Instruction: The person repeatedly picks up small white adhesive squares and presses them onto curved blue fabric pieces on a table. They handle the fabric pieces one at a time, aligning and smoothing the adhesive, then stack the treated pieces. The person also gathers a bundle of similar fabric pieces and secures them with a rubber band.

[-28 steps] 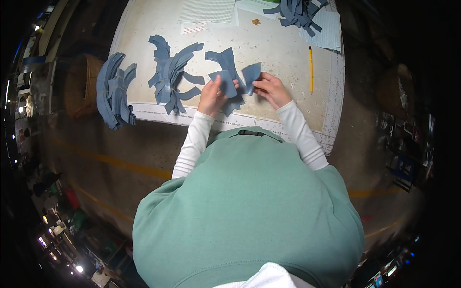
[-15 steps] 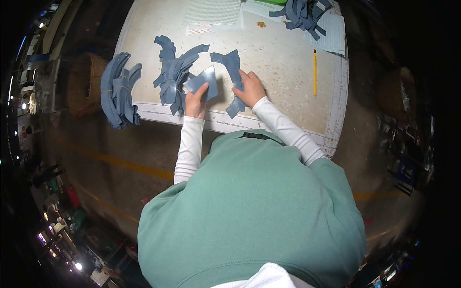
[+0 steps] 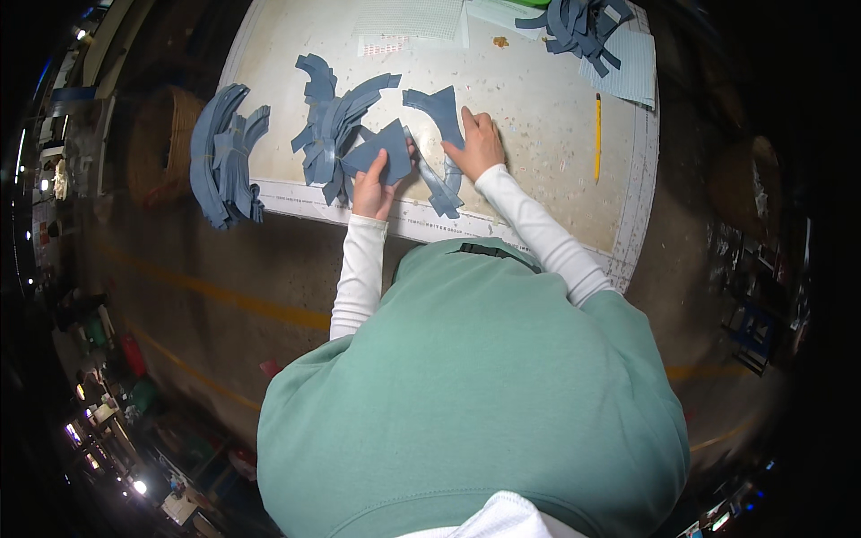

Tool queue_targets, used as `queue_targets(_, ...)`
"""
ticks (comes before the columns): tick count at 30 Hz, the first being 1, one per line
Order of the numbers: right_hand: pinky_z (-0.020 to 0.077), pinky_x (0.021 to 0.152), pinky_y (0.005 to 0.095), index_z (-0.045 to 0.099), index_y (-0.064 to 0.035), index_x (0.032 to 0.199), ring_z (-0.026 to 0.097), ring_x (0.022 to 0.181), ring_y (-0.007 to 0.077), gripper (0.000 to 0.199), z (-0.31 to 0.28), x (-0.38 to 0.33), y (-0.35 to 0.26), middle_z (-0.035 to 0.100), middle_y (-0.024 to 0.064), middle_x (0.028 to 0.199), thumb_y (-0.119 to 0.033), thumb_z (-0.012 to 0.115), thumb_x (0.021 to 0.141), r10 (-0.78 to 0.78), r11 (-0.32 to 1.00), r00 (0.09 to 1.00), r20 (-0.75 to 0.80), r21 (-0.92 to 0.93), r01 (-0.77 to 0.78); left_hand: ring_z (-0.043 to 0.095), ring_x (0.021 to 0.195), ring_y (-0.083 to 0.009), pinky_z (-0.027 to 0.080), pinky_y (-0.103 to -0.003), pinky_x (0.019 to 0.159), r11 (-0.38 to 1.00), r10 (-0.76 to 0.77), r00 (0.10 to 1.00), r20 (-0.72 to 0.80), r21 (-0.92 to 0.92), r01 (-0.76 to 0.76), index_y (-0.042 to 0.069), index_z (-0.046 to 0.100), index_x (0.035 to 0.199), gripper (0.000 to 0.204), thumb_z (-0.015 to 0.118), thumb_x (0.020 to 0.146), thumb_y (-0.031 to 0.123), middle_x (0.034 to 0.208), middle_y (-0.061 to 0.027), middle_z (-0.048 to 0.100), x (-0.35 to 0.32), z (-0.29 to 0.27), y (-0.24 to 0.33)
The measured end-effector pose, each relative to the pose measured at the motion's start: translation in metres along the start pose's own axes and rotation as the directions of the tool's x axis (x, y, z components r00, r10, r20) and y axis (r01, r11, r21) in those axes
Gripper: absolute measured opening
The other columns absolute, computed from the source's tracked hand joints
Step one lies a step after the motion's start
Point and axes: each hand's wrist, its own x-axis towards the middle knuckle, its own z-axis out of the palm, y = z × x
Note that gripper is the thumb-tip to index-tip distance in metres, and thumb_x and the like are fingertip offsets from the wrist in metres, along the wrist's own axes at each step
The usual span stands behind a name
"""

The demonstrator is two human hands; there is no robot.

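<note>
My left hand [image 3: 372,186] grips a blue-grey wedge-shaped cut piece [image 3: 384,148], lifted just right of a heap of curved blue-grey cut pieces [image 3: 332,125] on the worktable [image 3: 538,99]. My right hand [image 3: 478,143] lies flat on another curved blue-grey piece [image 3: 438,106], pressing it to the tabletop. Narrow strips of the same material [image 3: 439,188] lie between the two hands near the table's front edge.
A stack of curved blue-grey pieces [image 3: 224,157] hangs over the table's left front corner. More pieces [image 3: 578,22] are piled at the far right on a light sheet. A yellow pencil [image 3: 597,125] lies to the right. Papers [image 3: 408,22] sit at the back.
Both hands have shifted left along the table. My left hand has carried the wedge piece toward the middle heap, and my right hand now rests flat on the curved piece.
</note>
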Motion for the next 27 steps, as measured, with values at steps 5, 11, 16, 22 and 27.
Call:
queue_targets(5, 0.0484, 0.077, 0.0357, 0.054, -0.0045, 0.121, 0.058, 0.088, 0.0259, 0.064, -0.002, 0.028, 0.013, 0.057, 0.0106, 0.093, -0.023, 0.075, 0.064, 0.183, 0.945, 0.946, 0.268, 0.216, -0.244, 0.057, 0.108, -0.0302, 0.049, -0.038, 0.09, 0.998, -0.052, 0.998, 0.025, -0.044, 0.053, -0.006, 0.039, 0.126, 0.037, 0.042, 0.095, 0.013, 0.12, -0.0221, 0.054, 0.005, 0.013, -0.01)
queue_targets(11, 0.0493, 0.076, 0.0323, 0.058, -0.0073, 0.118, 0.059, 0.085, 0.0222, 0.059, 0.004, 0.019, -0.001, 0.058, 0.0079, 0.091, -0.022, 0.076, 0.064, 0.127, 0.992, 0.991, 0.031, 0.012, -0.127, 0.056, 0.111, -0.0295, 0.048, -0.037, 0.091, 0.996, -0.079, 0.995, 0.056, -0.03, 0.081, -0.006, 0.04, 0.126, 0.037, 0.043, 0.095, 0.015, 0.121, -0.0202, 0.054, 0.007, 0.016, -0.012)
queue_targets(16, 0.0488, 0.075, 0.0336, 0.059, -0.0072, 0.114, 0.059, 0.084, 0.0226, 0.052, 0.009, 0.013, -0.003, 0.056, 0.0065, 0.09, -0.018, 0.075, 0.066, 0.057, 0.987, 0.997, -0.045, 0.151, -0.049, 0.052, 0.115, -0.0342, 0.045, -0.043, 0.097, 0.999, -0.043, 0.995, 0.086, 0.004, 0.043, -0.009, 0.036, 0.128, 0.039, 0.041, 0.096, 0.013, 0.125, -0.0249, 0.049, 0.004, 0.017, -0.008)
queue_targets(22, 0.0486, 0.069, 0.031, 0.054, -0.0125, 0.122, 0.057, 0.072, 0.0192, 0.052, 0.005, 0.016, 0.007, 0.056, 0.0068, 0.087, -0.009, 0.069, 0.072, -0.175, 0.971, 0.964, -0.199, 0.13, 0.202, 0.055, 0.109, -0.0334, 0.048, -0.042, 0.094, 0.996, -0.062, 0.998, 0.016, -0.061, 0.063, -0.009, 0.041, 0.125, 0.036, 0.044, 0.094, 0.011, 0.12, -0.0229, 0.053, 0.005, 0.011, -0.011)
queue_targets(27, 0.0444, 0.058, 0.0213, 0.063, -0.0147, 0.114, 0.049, 0.059, 0.0084, 0.04, -0.011, 0.024, 0.013, 0.061, 0.0031, 0.085, -0.002, 0.063, 0.075, -0.086, 0.878, 0.994, -0.062, 0.467, 0.105, 0.058, 0.106, -0.0324, 0.051, -0.04, 0.09, 0.998, -0.061, 0.995, -0.084, -0.009, 0.061, -0.009, 0.042, 0.124, 0.036, 0.048, 0.092, 0.006, 0.114, -0.0205, 0.056, 0.01, 0.008, -0.023)
